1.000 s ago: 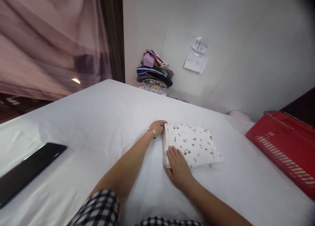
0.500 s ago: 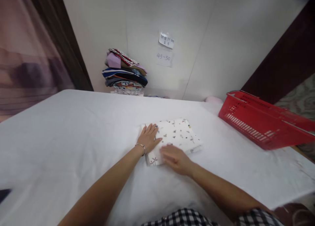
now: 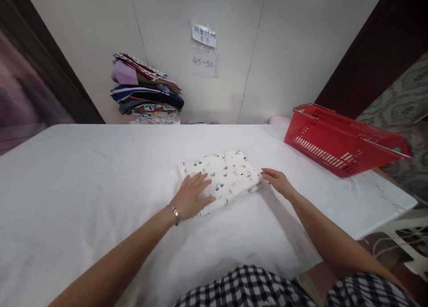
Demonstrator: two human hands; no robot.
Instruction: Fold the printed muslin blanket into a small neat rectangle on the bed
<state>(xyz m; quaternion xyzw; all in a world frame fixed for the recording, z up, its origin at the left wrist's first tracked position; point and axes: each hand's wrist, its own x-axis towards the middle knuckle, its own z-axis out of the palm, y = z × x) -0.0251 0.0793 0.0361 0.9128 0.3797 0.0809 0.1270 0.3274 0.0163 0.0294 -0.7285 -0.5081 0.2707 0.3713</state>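
Note:
A folded white cloth (image 3: 230, 175) printed with small coloured motifs lies on the white-covered table. My left hand (image 3: 192, 195), a bracelet at its wrist, rests flat on the cloth's left part with fingers spread. At the cloth's right corner is my right hand (image 3: 277, 182), its fingertips and thumb closed about the edge. The layers of the fold show along the near right side.
A red plastic basket (image 3: 334, 144) with metal handles stands on the right of the white table cover (image 3: 100, 186). Behind the table, a stack of folded fabrics (image 3: 147, 88) rises against the wall. Handwritten paper signs (image 3: 204, 64) hang there. A white chair (image 3: 408, 240) is at lower right.
My right hand has moved from the cloth's near side rightward to its right corner. My left hand stays spread on the left part. The view has shifted a little to the right.

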